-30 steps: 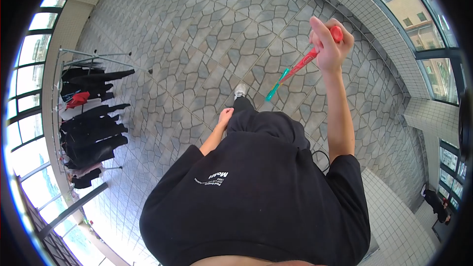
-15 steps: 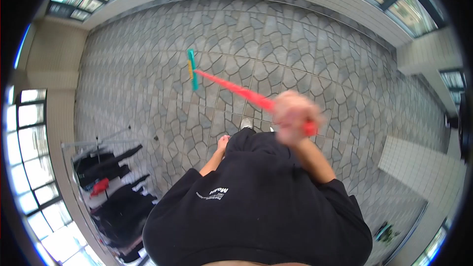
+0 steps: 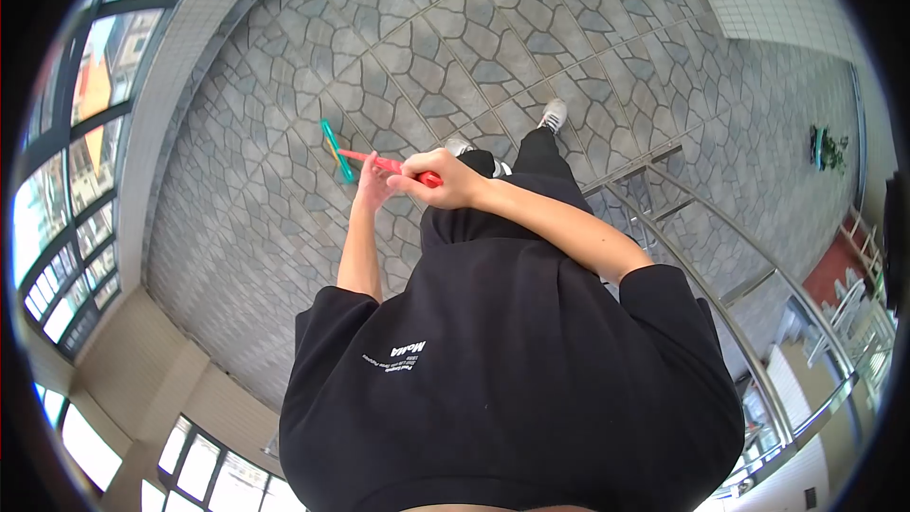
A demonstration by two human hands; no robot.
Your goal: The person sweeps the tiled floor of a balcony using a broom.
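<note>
A red pole point(image 3: 389, 165) runs from my hands out to a teal bar-shaped head point(image 3: 337, 152) with a yellow part, low over or on the stone-patterned floor point(image 3: 455, 47). My right hand point(image 3: 444, 178) is wrapped round the pole near its end. Just beyond it, my left hand point(image 3: 373, 182) is at the pole with its fingers raised and partly apart; whether it grips the pole is unclear.
Metal rails point(image 3: 725, 218) stand close on my right. Behind them are a potted plant point(image 3: 831, 149) and white chairs point(image 3: 844, 308). Large windows point(image 3: 95, 166) line the left side. My shoe point(image 3: 553, 115) is on the floor ahead.
The view has turned to the right, and the clothes rack is out of view. My left hand has risen from my side to the pole. My right hand has moved lower and left with the pole.
</note>
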